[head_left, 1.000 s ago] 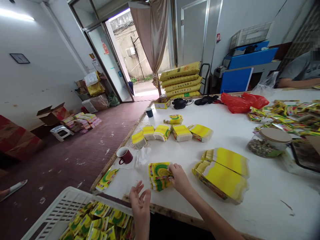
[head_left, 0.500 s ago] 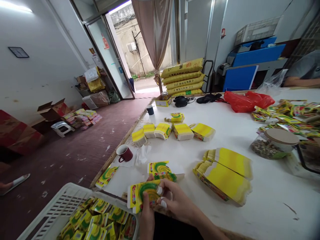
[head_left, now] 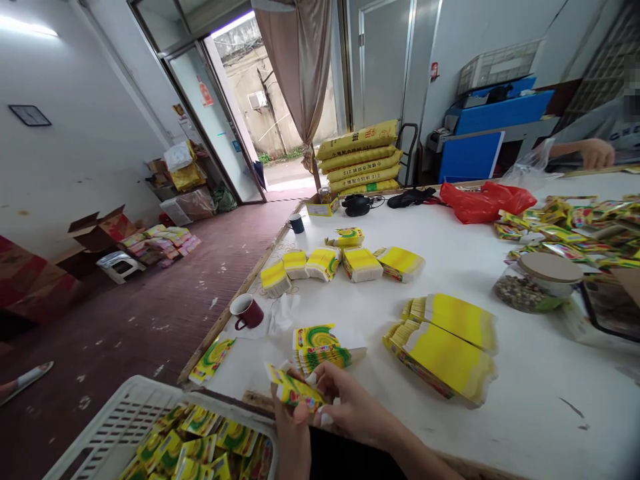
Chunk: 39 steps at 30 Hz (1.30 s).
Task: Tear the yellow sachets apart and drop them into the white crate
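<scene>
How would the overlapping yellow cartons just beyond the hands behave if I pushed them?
The overlapping cartons would probably slide apart, since no band shows around them. They look thin and flat, so each is likely light and bendable.

Held carton [head_left: 294, 389] glossy card; tabletop [head_left: 525, 373] smooth; basket [head_left: 150, 385] plastic; red bag [head_left: 483, 203] crinkled plastic.
</scene>
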Motion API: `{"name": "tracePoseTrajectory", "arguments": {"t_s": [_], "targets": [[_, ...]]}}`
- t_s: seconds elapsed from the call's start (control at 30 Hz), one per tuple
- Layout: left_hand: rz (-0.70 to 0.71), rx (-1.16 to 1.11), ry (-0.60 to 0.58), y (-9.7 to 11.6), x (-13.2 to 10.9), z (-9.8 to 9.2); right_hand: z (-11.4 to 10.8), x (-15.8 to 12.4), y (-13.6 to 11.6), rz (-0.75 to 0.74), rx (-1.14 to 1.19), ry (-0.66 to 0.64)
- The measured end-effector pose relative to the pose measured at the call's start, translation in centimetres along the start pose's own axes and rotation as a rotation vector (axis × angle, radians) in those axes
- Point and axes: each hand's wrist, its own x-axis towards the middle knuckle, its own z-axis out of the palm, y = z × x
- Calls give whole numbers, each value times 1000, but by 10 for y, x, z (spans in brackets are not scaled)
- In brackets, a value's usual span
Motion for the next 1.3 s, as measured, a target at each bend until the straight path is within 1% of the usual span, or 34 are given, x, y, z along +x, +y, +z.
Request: {"name": "tracePoseTrajectory", "arguments": {"t_s": [0.1, 0.13, 0.2, 0.27, 0.33, 0.37, 0.4, 0.43, 0.47, 0.5, 0.53, 0.57, 0.6, 0.63, 0.67, 0.7, 0.73, 0.83, 0.87, 0.9, 0.93, 1.0, 1.07, 1.17, 1.23, 1.3], "targets": [[-127, -193, 31, 4, -3, -5, -12, 1, -4, -52, 1, 42], [-160, -227, 30, 5, -3, -6, -15, 1, -6, -69, -22, 58], [-182, -234, 18, 7, 0, -10, -22, 1, -8, -101, -104, 101], [-129, -257, 11, 9, 5, -19, -31, 1, -11, -172, -252, 165], [0, -300, 17, 11, 11, -34, -40, 0, -15, -287, -491, 231], [70, -297, 9, 12, 13, -42, -43, -1, -18, -348, -625, 243], [124, -262, -13, 14, 15, -49, -44, -2, -21, -405, -748, 228], [152, -195, -57, 16, 15, -54, -44, -3, -23, -460, -843, 183], [150, -100, -130, 18, 15, -55, -42, -4, -24, -514, -904, 125], [128, -2, -209, 19, 14, -55, -38, -6, -25, -565, -932, 73], [93, 83, -286, 21, 12, -51, -34, -7, -24, -606, -927, 52], [60, 147, -339, 22, 9, -45, -30, -8, -23, -624, -890, 80], [36, 193, -364, 23, 6, -38, -26, -9, -20, -609, -823, 153], [21, 229, -363, 23, 3, -31, -23, -9, -18, -560, -729, 249], [13, 261, -334, 22, 0, -24, -21, -9, -15, -485, -610, 333], [12, 296, -288, 21, -2, -18, -19, -9, -13, -396, -469, 365], [16, 333, -240, 19, -5, -13, -17, -8, -12, -300, -312, 334], [66, 410, -146, 9, -12, -5, -12, -4, -13, -38, 162, 86], [92, 419, -132, 4, -14, -5, -11, -2, -13, 18, 272, 51], [116, 419, -132, -1, -15, -5, -9, -1, -13, 56, 337, 57], [136, 415, -139, -5, -17, -5, -8, 0, -13, 79, 359, 90], [172, 406, -170, -12, -20, -4, -8, 2, -13, 97, 332, 146], [218, 399, -215, -14, -22, -3, -9, 2, -12, 102, 305, 133], [265, 407, -270, -8, -22, -1, -13, -1, -13, 109, 267, 95], [244, 413, -317, -1, -22, -1, -17, -4, -13, 127, 222, 89], [199, 403, -365, 5, -22, -3, -20, -8, -14, 112, 180, 57]]}}
